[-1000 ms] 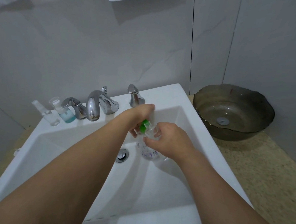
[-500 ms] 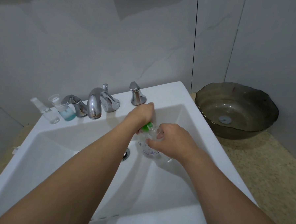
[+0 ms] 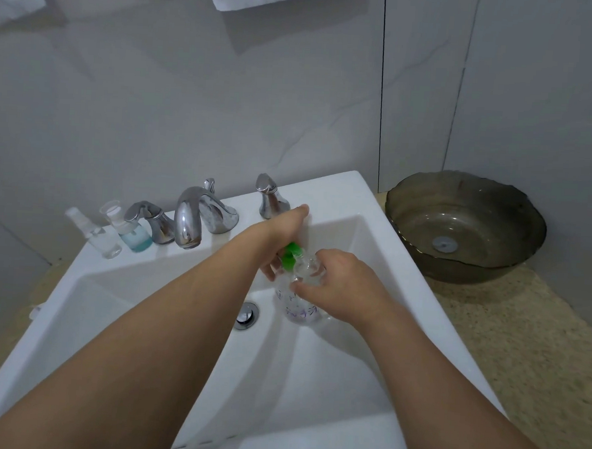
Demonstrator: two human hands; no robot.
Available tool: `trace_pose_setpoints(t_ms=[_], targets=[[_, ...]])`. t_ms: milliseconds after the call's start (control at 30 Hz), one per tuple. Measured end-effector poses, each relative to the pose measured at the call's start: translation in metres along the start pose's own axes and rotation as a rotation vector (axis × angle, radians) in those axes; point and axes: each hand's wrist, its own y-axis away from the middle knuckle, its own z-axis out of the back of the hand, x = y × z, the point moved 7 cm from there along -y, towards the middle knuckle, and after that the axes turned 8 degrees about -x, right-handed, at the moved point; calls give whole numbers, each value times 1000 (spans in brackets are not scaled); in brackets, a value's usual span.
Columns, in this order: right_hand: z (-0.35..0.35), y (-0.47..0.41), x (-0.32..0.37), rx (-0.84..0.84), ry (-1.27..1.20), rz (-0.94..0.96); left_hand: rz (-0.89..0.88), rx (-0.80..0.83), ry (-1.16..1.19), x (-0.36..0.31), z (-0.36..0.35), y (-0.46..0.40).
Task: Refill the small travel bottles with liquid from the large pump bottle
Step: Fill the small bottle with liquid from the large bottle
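Observation:
A clear large pump bottle [image 3: 298, 308] with purple print and a green pump head [image 3: 292, 255] stands in the white sink basin [image 3: 317, 373]. My left hand [image 3: 280, 233] is over the green pump head and grips it. My right hand [image 3: 336, 284] holds the bottle's clear shoulder from the right. Two small travel bottles stand on the sink's back ledge at the left: a clear spray bottle [image 3: 95, 236] and a small bottle with blue liquid [image 3: 131, 233]. Both are out of my hands' reach, upright.
A chrome faucet [image 3: 192, 219] with two handles [image 3: 150, 222] [image 3: 270, 199] lines the back ledge. The drain plug [image 3: 247, 316] sits left of the pump bottle. A dark glass vessel bowl [image 3: 465, 229] stands on the speckled counter [image 3: 521, 339] at right. Towels hang above.
The view shifted slightly. Both hands stay on the pump bottle in the basin; my left hand sits a little higher over the green pump head.

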Motion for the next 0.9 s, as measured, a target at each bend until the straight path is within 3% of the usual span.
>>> trace_pose_setpoints(t_ms=[433,767,900], targets=[[3,3,0,13,57,-17,-77,-208,34,-3,-5,2],[1,2,0,28,33,-52,-117,-197,84,-3,-5,5],[0,2,-1,32,12,-53,-52,-161,71,-1,-4,3]])
